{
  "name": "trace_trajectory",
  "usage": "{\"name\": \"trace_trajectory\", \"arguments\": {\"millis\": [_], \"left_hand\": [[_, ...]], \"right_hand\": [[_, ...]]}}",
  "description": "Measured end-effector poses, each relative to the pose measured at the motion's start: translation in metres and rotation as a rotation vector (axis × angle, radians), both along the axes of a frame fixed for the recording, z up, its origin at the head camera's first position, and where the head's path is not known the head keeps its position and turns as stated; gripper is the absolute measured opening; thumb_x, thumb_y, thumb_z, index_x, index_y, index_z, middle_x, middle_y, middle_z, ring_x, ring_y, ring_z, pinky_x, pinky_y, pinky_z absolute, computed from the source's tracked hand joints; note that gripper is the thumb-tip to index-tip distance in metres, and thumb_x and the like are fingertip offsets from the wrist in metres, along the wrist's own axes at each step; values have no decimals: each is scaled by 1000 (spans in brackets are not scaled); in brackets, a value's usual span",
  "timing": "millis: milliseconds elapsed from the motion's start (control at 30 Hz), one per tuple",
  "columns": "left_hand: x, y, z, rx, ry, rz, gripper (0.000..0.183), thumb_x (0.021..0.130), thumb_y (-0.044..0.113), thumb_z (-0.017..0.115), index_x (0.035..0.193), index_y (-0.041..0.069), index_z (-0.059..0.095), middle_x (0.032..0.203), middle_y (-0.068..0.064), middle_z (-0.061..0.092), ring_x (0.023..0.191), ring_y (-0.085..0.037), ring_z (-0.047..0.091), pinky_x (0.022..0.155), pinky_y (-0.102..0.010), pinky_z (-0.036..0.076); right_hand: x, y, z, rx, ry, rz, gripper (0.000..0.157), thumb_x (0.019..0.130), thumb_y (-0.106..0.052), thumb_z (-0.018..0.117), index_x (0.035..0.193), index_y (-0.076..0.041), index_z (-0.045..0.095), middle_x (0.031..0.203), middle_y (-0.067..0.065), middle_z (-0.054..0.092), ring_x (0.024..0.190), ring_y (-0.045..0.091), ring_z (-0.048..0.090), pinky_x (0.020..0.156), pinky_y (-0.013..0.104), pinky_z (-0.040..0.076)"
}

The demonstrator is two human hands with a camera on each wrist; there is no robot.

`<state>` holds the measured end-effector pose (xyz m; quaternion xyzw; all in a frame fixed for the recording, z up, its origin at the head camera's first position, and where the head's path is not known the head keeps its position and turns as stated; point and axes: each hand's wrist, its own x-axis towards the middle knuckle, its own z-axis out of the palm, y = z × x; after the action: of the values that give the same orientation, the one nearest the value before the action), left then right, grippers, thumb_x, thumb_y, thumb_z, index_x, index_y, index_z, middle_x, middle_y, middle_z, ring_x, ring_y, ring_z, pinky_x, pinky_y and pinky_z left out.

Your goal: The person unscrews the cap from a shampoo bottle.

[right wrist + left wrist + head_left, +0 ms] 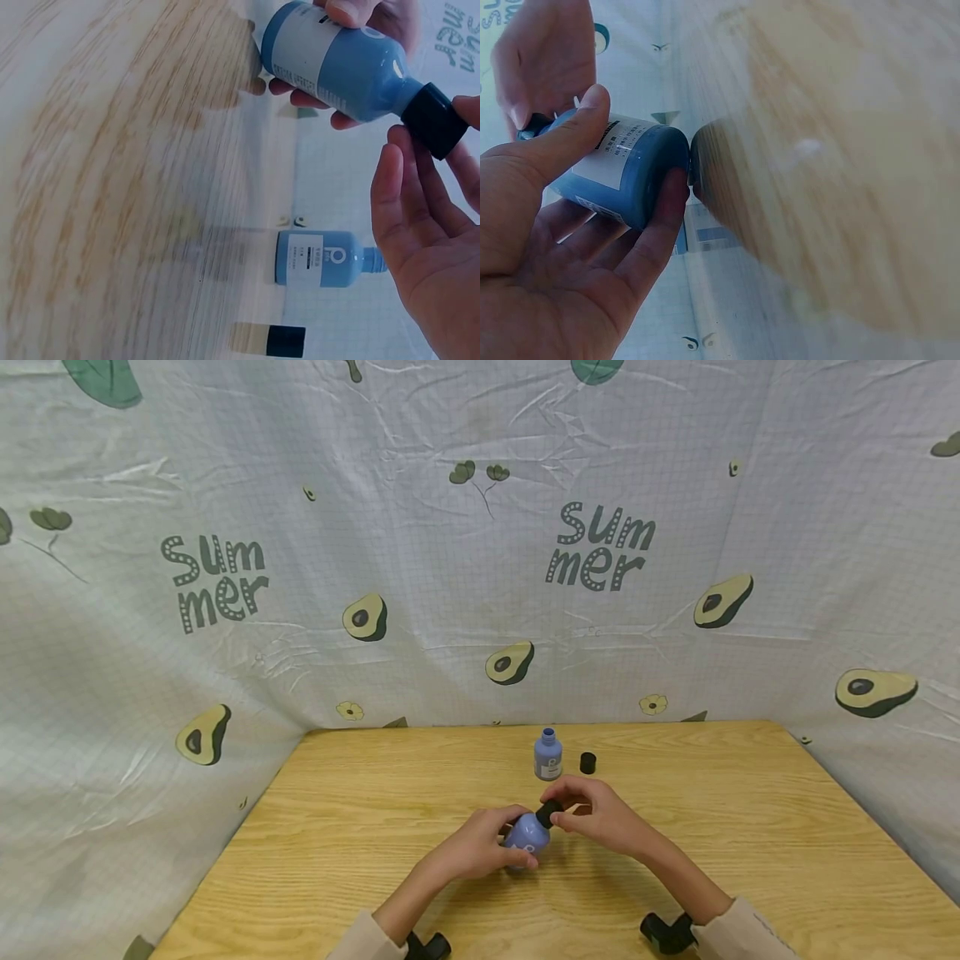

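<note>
My left hand [483,845] grips a small blue bottle [529,833] round its body, the bottle tilted with its neck toward the right. In the left wrist view the thumb lies along the white label [613,154] while other fingers wrap beneath. At the neck sits a black cap [434,120], pinched between the thumb and fingers of my right hand [596,814]. The bottle's base is low over the wooden table in the right wrist view. Behind the hands a second blue bottle [548,757] stands upright, its threaded mouth uncapped. Beside it on the right rests another black cap [588,763].
The light wooden table [360,802] reaches back to a white sheet [435,568] printed with avocados and lettering. Black devices [666,933] are strapped at both wrists, near the beige sleeves [742,931].
</note>
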<state>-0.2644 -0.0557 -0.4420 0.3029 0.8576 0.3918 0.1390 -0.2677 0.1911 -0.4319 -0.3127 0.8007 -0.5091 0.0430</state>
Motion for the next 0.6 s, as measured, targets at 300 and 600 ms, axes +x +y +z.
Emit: {"name": "trace_trajectory", "arguments": {"millis": [300, 600], "left_hand": [[1, -1, 0, -4, 3, 1, 51, 90, 25, 82, 135, 12, 63, 121, -4, 71, 111, -19, 70, 88, -25, 56], [1, -1, -1, -4, 2, 1, 51, 90, 25, 83, 135, 12, 63, 122, -5, 71, 111, -18, 69, 88, -25, 56]], "right_hand": [[1, 0, -1, 6, 18, -9, 28, 100, -17, 67, 125, -3, 65, 120, 21, 66, 100, 10, 64, 84, 29, 58], [2, -1, -2, -20, -41, -25, 23, 102, -19, 66, 115, 0, 67, 105, 16, 68, 87, 19, 69, 73, 36, 62]]}}
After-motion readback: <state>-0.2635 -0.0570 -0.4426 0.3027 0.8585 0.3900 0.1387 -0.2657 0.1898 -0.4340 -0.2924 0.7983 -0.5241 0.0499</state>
